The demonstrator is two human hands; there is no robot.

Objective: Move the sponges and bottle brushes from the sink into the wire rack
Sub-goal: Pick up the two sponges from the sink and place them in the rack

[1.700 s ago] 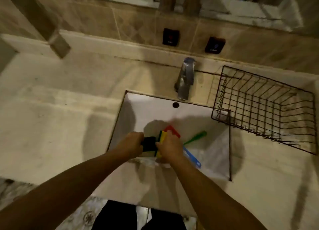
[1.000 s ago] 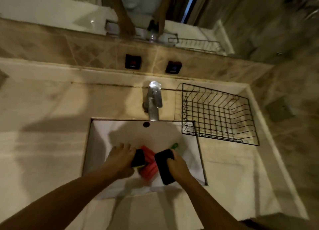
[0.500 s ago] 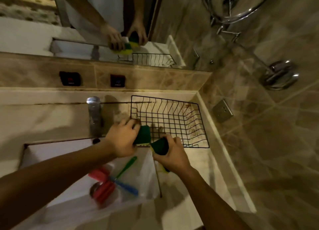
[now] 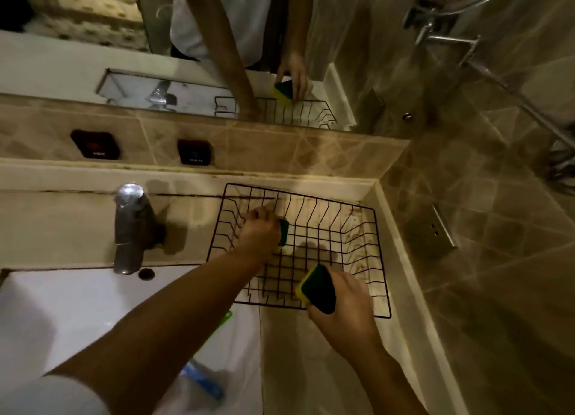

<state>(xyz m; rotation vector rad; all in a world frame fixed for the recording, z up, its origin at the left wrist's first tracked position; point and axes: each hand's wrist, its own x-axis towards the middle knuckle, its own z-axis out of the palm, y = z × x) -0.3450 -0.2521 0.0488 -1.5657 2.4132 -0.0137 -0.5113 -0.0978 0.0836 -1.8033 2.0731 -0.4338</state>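
Observation:
The black wire rack [image 4: 379,259] stands on the counter to the right of the white sink [image 4: 56,305]. My left hand [image 4: 259,232] is down inside the rack's left half, shut on a green sponge [image 4: 283,231]. My right hand [image 4: 345,305] hovers over the rack's front edge, gripping a yellow and dark green sponge [image 4: 317,287]. A blue brush handle [image 4: 203,382] and a green brush handle [image 4: 222,324] lie in the sink, partly hidden under my left forearm.
A chrome faucet [image 4: 130,225] stands behind the sink, left of the rack. Two dark wall buttons [image 4: 95,144] sit on the tiled backsplash below a mirror [image 4: 217,56]. A tiled wall closes the counter on the right, with metal fittings [image 4: 441,231] on it.
Both hands carried their sponges from the rack's near left corner further in. The left hand now reaches down inside the rack; the right hand has moved right, over the front edge.

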